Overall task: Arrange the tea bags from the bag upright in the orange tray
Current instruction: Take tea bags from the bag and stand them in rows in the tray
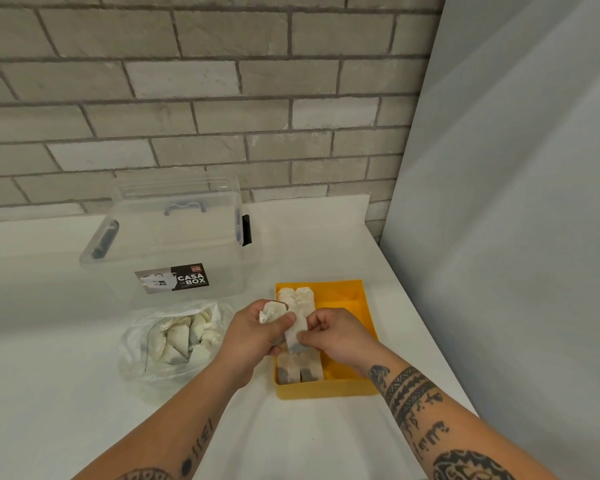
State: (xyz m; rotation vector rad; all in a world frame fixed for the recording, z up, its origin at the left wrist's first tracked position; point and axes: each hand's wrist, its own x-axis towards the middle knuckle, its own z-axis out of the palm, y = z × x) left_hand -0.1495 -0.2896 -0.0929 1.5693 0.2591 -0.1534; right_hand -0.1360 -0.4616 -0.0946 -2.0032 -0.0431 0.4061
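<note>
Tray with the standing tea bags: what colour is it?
The tray is plain orange-yellow, clearest in the head view.

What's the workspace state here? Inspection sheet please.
Surface: white counter, no spills seen.
Job's things: orange tray with two rows of tea bags standing in its left compartment; plastic bag left of it holds loose tea bags.
Clutter: clear storage box behind the bag.
Grippers: left hand grips a bunch of tea bags; right hand pinches one tea bag above the tray.
Cables: nothing seen.
Surroundings: grey brick wall behind, pale panel at right.
</note>
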